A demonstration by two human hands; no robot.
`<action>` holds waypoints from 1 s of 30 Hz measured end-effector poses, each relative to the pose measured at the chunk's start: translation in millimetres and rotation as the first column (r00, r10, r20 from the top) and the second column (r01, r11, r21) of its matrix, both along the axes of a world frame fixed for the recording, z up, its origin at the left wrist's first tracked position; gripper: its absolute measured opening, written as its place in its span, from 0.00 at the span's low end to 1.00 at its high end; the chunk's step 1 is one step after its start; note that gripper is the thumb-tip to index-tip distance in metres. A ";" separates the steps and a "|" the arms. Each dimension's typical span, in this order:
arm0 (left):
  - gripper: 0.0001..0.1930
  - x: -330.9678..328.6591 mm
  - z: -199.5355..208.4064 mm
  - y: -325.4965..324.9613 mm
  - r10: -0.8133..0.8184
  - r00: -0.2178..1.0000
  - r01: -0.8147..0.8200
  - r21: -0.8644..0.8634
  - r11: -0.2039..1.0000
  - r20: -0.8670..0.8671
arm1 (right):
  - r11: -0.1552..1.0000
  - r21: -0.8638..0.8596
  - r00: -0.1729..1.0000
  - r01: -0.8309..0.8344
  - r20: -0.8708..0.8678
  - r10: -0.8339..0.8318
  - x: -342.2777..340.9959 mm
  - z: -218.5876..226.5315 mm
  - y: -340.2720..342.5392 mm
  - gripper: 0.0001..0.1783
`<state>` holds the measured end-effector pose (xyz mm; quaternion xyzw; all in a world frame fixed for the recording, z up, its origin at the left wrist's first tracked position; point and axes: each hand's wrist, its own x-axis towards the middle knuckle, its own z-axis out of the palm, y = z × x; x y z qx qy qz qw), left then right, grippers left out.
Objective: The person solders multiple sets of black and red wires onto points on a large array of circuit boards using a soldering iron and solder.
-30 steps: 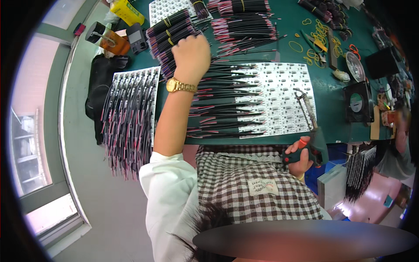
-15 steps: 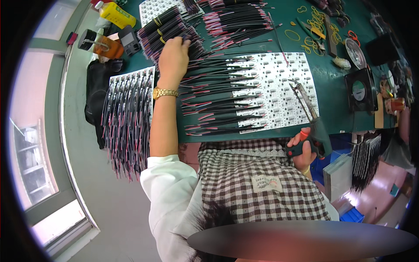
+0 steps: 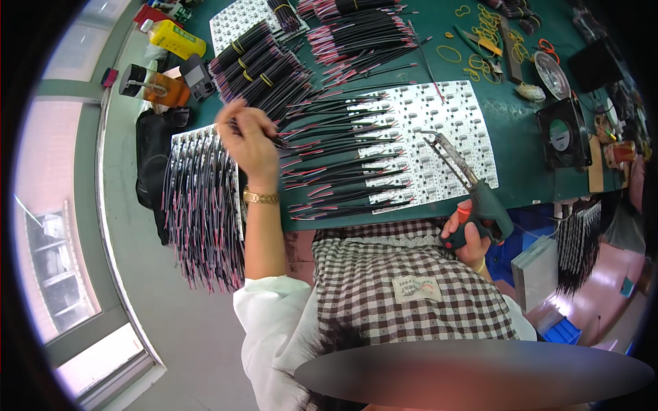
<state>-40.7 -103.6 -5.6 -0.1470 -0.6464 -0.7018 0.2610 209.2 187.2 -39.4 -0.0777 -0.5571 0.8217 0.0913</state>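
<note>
My left hand [image 3: 251, 145] is closed with its fingers curled, above the left end of the wire rows. Short dark pieces that look like black wires show at its fingers; most of them is hidden. Black wires with red and white ends [image 3: 329, 154] lie in rows, their right ends on a white sheet of circuit boards [image 3: 449, 147]. In my right hand [image 3: 470, 233] is a dark green soldering gun [image 3: 490, 209], held by its grip with a finger at the red trigger. Its metal tip points up-left over the board sheet, apart from the wires.
Bundled wires [image 3: 260, 72] in yellow bands lie at the back left. Another board sheet hung with wires [image 3: 202, 205] overhangs the table's left edge. A yellow bottle [image 3: 177, 40] and an amber jar [image 3: 161, 89] stand behind it. At right are rubber bands [image 3: 488, 34], pliers [image 3: 480, 42] and a fan [image 3: 562, 133].
My left hand has come back from the wire bundles toward me, its fingers now curled round dark wires. The soldering gun's tip has swung left over the board sheet.
</note>
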 end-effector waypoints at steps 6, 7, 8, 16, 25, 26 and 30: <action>0.07 2.5 27.2 18.4 -0.227 0.974 0.229 -0.098 0.969 0.023 | 0.995 -0.092 0.998 -0.035 0.050 0.040 -14.2 25.3 4.2 0.23; 0.05 -0.2 44.9 27.8 -0.215 0.977 0.206 -0.251 0.946 -0.009 | 0.993 -0.120 0.998 0.003 0.056 0.004 -18.8 31.4 4.2 0.23; 0.10 -6.9 60.2 37.6 -0.174 0.978 0.087 -0.533 0.842 -0.116 | 0.988 -0.145 0.997 0.046 0.065 -0.037 -23.3 36.6 4.2 0.24; 0.16 -20.0 16.5 102.4 -0.299 0.944 0.248 -0.898 0.362 0.140 | 0.999 0.034 0.995 -0.005 0.097 0.002 -86.9 101.7 29.9 0.27; 0.16 -25.0 -8.4 112.5 -0.305 0.944 0.247 -0.875 0.417 0.122 | 0.936 0.326 0.988 -0.137 0.111 0.106 -138.9 88.6 44.8 0.23; 0.16 -25.8 -9.8 112.4 -0.308 0.941 0.263 -0.875 0.407 0.139 | 0.939 0.286 0.979 -0.192 0.125 0.162 -139.4 79.4 45.9 0.21; 0.20 -24.5 -13.6 111.2 -0.305 0.948 0.233 -0.857 0.460 0.093 | 0.963 0.168 0.954 -0.212 0.251 0.166 -127.7 67.5 42.3 0.24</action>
